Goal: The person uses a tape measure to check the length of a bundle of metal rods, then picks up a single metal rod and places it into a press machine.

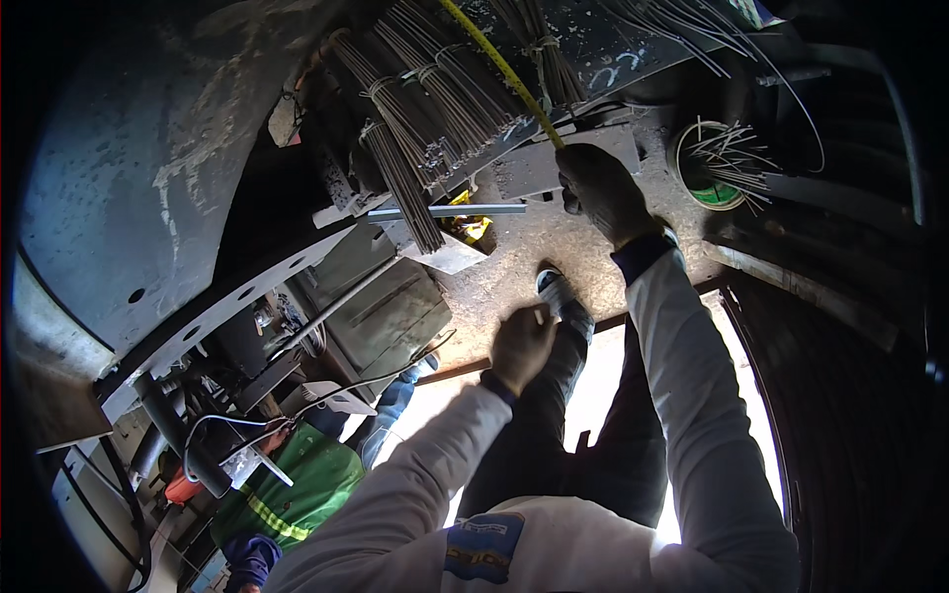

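Bright floor (pixel 499 287) below; right fingers (pixel 573 166) gripping yellow measuring tape (pixel 507 77); left fingers (pixel 540 318) curled, grip unclear.

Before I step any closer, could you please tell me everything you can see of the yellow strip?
The yellow strip looks like a measuring tape's blade: long, narrow, with fine dark marks too small to read. Whether it is metal or plastic, I cannot tell. It is drawn out nearly straight, slanting from the picture's top edge down to the right hand, which grips its lower end. In view, it passes between bundles of thin rods; whether it touches them is unclear. Its far end is out of frame, and no case shows.
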Motion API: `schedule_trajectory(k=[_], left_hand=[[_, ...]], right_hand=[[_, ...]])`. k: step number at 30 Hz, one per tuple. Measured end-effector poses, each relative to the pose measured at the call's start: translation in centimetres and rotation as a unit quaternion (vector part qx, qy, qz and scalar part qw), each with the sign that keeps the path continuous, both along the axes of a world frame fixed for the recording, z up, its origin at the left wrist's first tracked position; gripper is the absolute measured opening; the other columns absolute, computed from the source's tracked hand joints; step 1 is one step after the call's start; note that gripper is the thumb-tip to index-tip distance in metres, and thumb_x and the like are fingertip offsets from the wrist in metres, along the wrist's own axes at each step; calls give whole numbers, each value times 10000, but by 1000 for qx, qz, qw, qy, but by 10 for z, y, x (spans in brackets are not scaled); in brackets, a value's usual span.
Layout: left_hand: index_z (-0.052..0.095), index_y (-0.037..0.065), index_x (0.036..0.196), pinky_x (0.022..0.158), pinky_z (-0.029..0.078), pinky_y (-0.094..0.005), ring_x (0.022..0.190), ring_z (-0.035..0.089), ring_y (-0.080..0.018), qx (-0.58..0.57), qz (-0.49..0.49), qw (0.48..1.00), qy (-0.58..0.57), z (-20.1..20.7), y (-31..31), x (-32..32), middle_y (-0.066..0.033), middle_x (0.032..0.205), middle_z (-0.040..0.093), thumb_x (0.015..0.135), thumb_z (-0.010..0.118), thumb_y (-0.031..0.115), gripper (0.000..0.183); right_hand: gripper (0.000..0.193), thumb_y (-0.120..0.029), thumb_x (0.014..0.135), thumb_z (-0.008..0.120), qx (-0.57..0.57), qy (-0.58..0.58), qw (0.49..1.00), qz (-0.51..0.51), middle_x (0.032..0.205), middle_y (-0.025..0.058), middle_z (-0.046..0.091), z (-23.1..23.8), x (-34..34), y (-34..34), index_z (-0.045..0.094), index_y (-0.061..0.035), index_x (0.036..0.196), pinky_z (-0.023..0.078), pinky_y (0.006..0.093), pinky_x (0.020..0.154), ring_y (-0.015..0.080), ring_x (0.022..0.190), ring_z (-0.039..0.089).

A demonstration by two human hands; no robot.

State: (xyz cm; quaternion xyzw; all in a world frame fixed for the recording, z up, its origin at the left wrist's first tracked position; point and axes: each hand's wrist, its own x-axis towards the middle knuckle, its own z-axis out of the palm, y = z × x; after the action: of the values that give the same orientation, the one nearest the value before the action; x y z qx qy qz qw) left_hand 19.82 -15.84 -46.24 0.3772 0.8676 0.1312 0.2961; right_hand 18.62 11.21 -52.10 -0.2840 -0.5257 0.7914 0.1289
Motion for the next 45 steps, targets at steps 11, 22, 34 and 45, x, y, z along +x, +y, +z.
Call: schedule_trajectory(k=[11,22,34,45], left_hand=[[686,77,982,781,566,-436,880,687,-336,-16,-248,872,422,-46,230,-241,-171,930,707,917,560,275,244],[689,122,1018,830,546,-497,993,658,-393,-127,73,970,192,-46,246,-235,-217,1011,689,946,431,401,387],[720,86,936,799,538,-483,918,675,-375,-170,-105,947,252,-47,262,-242,-198,946,704,890,504,293,303],[661,87,1056,829,533,-531,939,664,-416,-112,-13,957,266,-71,237,-246,-224,932,696,954,387,389,420]], right_hand=[[233,-273,961,507,-278,-143,948,-66,706,-7,484,28,82,-36,557,-67,865,420,246,525,90,561,475],[233,-264,957,601,-286,-105,948,-91,680,-64,423,25,89,-32,573,-70,1084,341,226,483,52,535,389],[158,-235,961,574,-281,-91,952,-84,670,-67,416,28,111,-42,564,-85,1007,328,220,475,47,521,382],[188,-231,962,580,-304,-109,941,-105,684,-68,420,28,131,-36,574,-73,1065,331,208,478,39,525,374]])
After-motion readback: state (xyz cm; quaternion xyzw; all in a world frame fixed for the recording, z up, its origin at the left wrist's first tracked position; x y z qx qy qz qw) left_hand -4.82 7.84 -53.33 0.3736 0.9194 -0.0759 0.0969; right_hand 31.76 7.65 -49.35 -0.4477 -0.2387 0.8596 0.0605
